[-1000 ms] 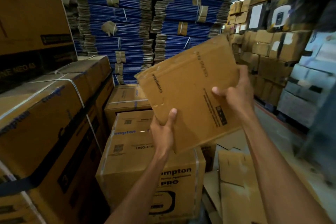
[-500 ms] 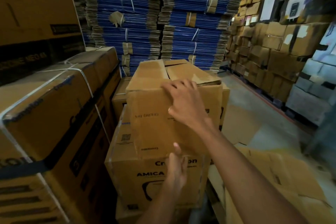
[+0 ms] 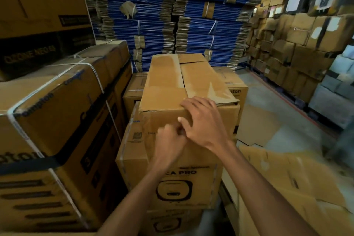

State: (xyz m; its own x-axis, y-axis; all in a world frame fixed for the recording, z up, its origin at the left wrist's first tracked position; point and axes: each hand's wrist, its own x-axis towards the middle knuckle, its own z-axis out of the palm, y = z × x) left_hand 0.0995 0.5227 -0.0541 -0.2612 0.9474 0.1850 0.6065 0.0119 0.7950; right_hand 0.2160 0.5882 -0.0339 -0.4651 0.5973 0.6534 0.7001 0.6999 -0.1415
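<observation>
A plain brown cardboard box (image 3: 164,80) stands on top of a printed carton (image 3: 183,172) straight in front of me. Its top flaps lie folded flat, with the near right flap edge slightly lifted. My right hand (image 3: 203,122) lies over the near top edge, fingers spread across the flap and down the front face. My left hand (image 3: 168,140) is curled into a loose fist against the box's front face, just below my right thumb. Nothing is visible inside its fingers.
Large strapped cartons (image 3: 57,120) rise close on the left. Tall stacks of blue flattened cartons (image 3: 149,15) fill the back. A wall of brown boxes (image 3: 297,44) runs along the right. Flattened cardboard (image 3: 287,178) lies on the grey floor (image 3: 277,101) at lower right.
A second ago both hands held the box tilted in the air. It now stands on the printed carton with its flaps folded down, and both hands have come to its near edge.
</observation>
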